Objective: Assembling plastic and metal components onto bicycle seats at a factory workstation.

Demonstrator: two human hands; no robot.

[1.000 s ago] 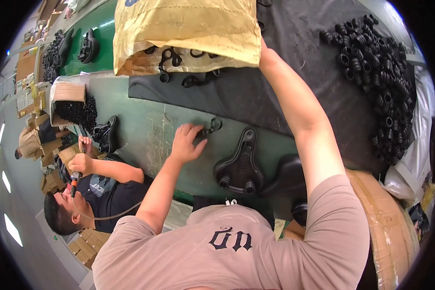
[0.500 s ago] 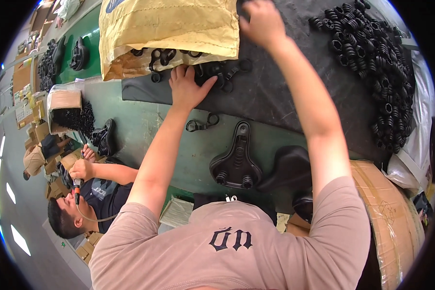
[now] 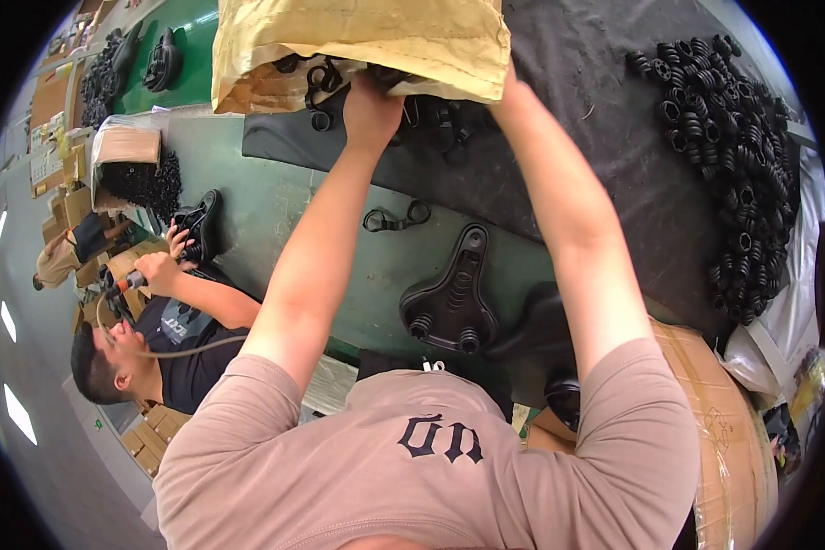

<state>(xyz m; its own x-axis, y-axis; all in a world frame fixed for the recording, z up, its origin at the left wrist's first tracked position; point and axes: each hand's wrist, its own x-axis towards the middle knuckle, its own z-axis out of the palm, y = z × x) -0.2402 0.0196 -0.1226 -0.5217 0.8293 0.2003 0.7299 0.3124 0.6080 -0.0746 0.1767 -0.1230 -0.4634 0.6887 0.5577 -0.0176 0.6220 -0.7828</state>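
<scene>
A yellow paper sack lies at the far edge of view, its mouth facing me. Black ring-ended plastic parts show inside the mouth, and similar loose parts lie just outside on a black sheet. My left hand reaches into the sack's mouth; its fingers are hidden inside. At the sack's right side is my right hand, mostly covered by the sack, so its grip cannot be seen. Nearer me, a pair of joined black rings and an upturned bicycle saddle rest on the green table.
A heap of black springs covers the right of the black sheet. Another dark saddle lies beside the upturned one. A cardboard box stands near right. On the left, a co-worker holds a power screwdriver near a saddle.
My left hand has moved from the loose parts into the sack's mouth. My right hand has come down to the sack's right side. The co-worker's tool has lowered away from the head.
</scene>
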